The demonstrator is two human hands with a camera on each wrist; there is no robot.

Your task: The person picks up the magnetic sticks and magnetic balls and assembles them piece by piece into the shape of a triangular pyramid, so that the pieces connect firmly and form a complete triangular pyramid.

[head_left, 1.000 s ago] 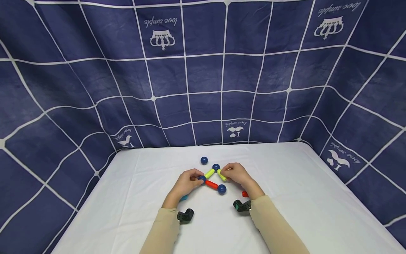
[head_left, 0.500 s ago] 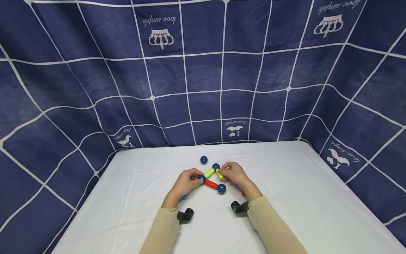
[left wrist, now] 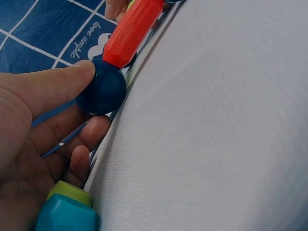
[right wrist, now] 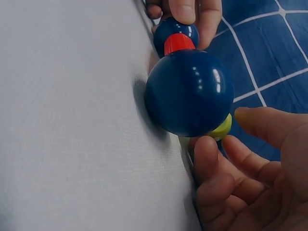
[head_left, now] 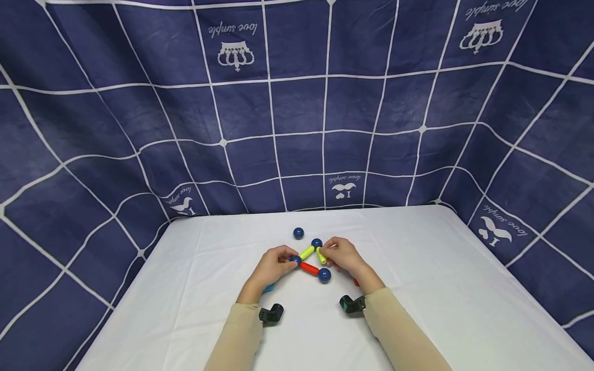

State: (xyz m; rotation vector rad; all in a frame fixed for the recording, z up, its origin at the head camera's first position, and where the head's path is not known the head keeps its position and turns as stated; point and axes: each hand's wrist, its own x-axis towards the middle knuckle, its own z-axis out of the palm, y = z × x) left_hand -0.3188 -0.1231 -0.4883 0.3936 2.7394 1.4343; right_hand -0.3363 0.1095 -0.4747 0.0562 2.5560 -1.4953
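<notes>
My left hand (head_left: 273,267) pinches a blue ball (left wrist: 102,89) between thumb and fingers. From that ball a red rod (head_left: 310,269) runs to a second blue ball (right wrist: 190,94) at its near right end. A yellow-green rod (head_left: 306,253) links the held ball to a farther blue ball (head_left: 316,243). My right hand (head_left: 344,255) pinches another yellow-green rod (head_left: 321,255), whose far end meets or nearly meets that farther ball. In the right wrist view, the near ball hides most of this rod.
A loose blue ball (head_left: 298,233) lies farther back on the white-covered table (head_left: 417,257). By the left wrist is a turquoise piece (left wrist: 67,214) with a yellow-green piece (left wrist: 71,191) touching it. A red piece (head_left: 356,282) is partly hidden by the right wrist. Blue checked cloth surrounds the table.
My right hand has shifted slightly left with its yellow-green rod, which now angles more toward the red rod's end ball. The left hand stays on its ball.
</notes>
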